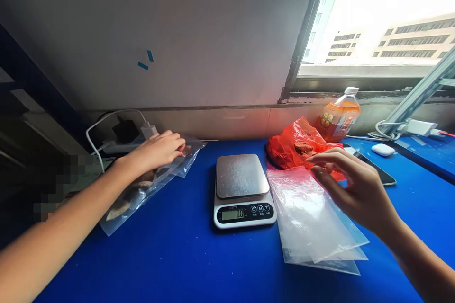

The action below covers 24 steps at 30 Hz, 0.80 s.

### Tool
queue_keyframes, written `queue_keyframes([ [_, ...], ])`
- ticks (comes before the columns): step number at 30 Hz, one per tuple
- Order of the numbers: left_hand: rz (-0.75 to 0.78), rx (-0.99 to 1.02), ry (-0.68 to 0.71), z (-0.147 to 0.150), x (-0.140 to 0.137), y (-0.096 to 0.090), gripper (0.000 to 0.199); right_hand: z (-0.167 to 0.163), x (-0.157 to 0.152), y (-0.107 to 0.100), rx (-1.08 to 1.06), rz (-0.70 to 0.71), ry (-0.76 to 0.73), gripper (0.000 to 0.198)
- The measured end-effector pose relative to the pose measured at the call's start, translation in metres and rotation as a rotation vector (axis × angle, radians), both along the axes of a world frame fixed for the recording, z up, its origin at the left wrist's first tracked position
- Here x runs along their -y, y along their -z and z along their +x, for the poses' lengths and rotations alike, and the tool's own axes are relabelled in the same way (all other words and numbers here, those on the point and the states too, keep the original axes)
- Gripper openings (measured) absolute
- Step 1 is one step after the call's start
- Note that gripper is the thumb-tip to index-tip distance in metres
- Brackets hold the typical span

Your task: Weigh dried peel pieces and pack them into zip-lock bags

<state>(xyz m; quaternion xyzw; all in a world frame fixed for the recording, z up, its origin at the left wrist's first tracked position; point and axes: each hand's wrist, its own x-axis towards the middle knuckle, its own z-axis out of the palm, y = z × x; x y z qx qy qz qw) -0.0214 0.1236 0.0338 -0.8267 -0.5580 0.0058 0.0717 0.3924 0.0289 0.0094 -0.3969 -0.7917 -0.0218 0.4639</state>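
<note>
My left hand (pixel 161 150) lies over a row of clear plastic bags (pixel 144 195) at the left, its fingers curled down on the topmost bag. Brown and pale pieces show through the plastic; their kind is hard to make out. At the right, my right hand (pixel 350 182) hovers above a fanned stack of flat clear bags (pixel 309 218), thumb and fingers apart with nothing visible between them. Its fingertips are close to an open red plastic bag (pixel 289 144) with brown dried pieces (pixel 303 147) inside. Between the hands stands a kitchen scale (pixel 242 177), its plate bare and display reading 0.0.
Behind the red bag stands a bottle of orange drink (pixel 341 116). A dark phone or tablet (pixel 387 177) and a white earbud case (pixel 383 149) lie at the right. Chargers (pixel 148 130) and cables run along the wall. The tabletop (pixel 177 260) is blue.
</note>
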Motion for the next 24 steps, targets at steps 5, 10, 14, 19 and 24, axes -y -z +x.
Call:
queue_keyframes([
  [5,0.126,0.134,0.332,0.075,0.079,-0.007,0.016,-0.061,0.016,0.001,0.008,-0.113,-0.286,0.013],
  [10,0.233,0.345,0.626,0.107,0.129,0.004,0.016,-0.096,0.032,0.024,0.010,-0.178,-0.489,0.010],
  [14,0.196,0.479,0.707,0.111,0.137,0.013,0.014,-0.091,0.040,0.028,0.003,-0.227,-0.575,0.009],
  [19,0.143,0.593,0.738,0.110,0.133,0.024,0.012,-0.089,0.040,0.027,-0.004,-0.307,-0.608,0.008],
  [24,0.078,0.647,0.802,0.103,0.135,0.033,0.013,-0.093,0.041,0.029,-0.040,-0.414,-0.783,0.007],
])
